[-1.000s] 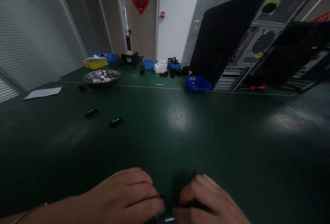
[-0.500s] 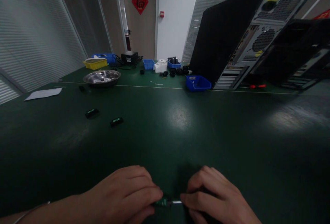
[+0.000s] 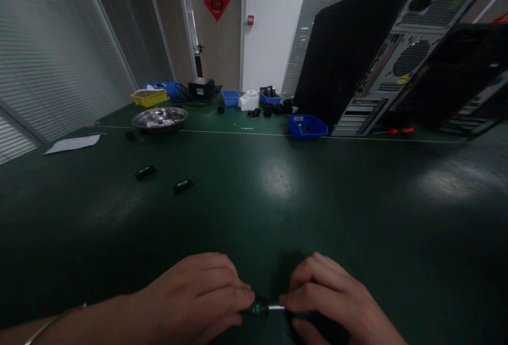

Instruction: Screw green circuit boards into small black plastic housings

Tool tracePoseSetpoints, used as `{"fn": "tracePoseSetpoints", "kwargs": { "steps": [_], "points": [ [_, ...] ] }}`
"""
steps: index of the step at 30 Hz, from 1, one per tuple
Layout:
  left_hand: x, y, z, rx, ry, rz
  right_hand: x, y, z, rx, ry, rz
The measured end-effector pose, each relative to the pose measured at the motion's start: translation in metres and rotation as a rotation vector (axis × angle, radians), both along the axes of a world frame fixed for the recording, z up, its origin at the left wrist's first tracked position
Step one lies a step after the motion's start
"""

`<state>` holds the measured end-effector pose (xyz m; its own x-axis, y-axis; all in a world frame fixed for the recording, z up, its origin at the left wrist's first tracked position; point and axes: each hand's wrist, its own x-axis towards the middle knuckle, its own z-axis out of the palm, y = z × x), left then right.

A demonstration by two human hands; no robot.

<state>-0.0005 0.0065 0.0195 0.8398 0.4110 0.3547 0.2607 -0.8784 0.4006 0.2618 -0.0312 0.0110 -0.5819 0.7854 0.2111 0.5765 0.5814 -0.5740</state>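
At the bottom of the view, my left hand [image 3: 202, 298] is closed around a small green circuit board piece [image 3: 256, 308], with the fingers covering most of it. A thin silvery rod [image 3: 275, 307] runs from the board's right end to the fingertips of my right hand [image 3: 331, 300]. The right fingers are curled at the rod's end, and whatever else they hold is hidden. Both hands are low over the green table. Farther off to the left lie two black modules with green tops, one nearer [image 3: 183, 185] and one farther [image 3: 145, 172].
A large black computer case [image 3: 345, 59] stands at the back right, with a blue bin [image 3: 307, 127] by its foot. A metal bowl [image 3: 159, 129] and a sheet of paper [image 3: 73, 144] lie at the left. A red-handled tool [image 3: 401, 130] is at the right.
The whole view has shifted slightly. Both hands stay close together around the board and rod; the right thumb sits a little farther from the fingers.
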Motion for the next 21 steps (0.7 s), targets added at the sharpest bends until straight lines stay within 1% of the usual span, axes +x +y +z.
{"fn": "tracePoseSetpoints", "kwargs": {
  "steps": [3,6,7,9,10,12,14,19,21],
  "points": [
    [0.000,-0.001,0.000,-0.008,0.013,-0.011,0.000,0.001,0.001,-0.044,0.012,-0.017],
    [-0.002,-0.001,-0.002,-0.034,0.008,-0.017,0.001,0.001,-0.006,-0.029,0.014,-0.009],
    [-0.002,-0.001,-0.004,-0.057,0.000,-0.011,0.001,0.001,-0.010,0.005,0.029,0.012],
    [-0.004,-0.001,-0.007,-0.104,-0.023,-0.003,0.002,0.000,-0.015,0.106,0.090,-0.003],
    [-0.004,-0.001,-0.009,-0.127,-0.029,0.003,0.003,-0.001,-0.016,0.136,0.086,-0.001],
    [-0.003,-0.001,-0.010,-0.164,-0.041,0.013,0.004,-0.002,-0.015,0.122,-0.017,0.012],
    [-0.003,-0.001,-0.010,-0.188,-0.047,0.027,0.005,-0.002,-0.012,0.131,-0.068,0.017],
    [-0.001,-0.002,-0.008,-0.183,-0.063,0.028,0.005,-0.001,-0.010,0.180,-0.057,0.010],
    [-0.001,-0.003,-0.009,-0.184,-0.061,0.023,0.003,-0.001,-0.010,0.161,-0.043,0.009]
  ]
}}
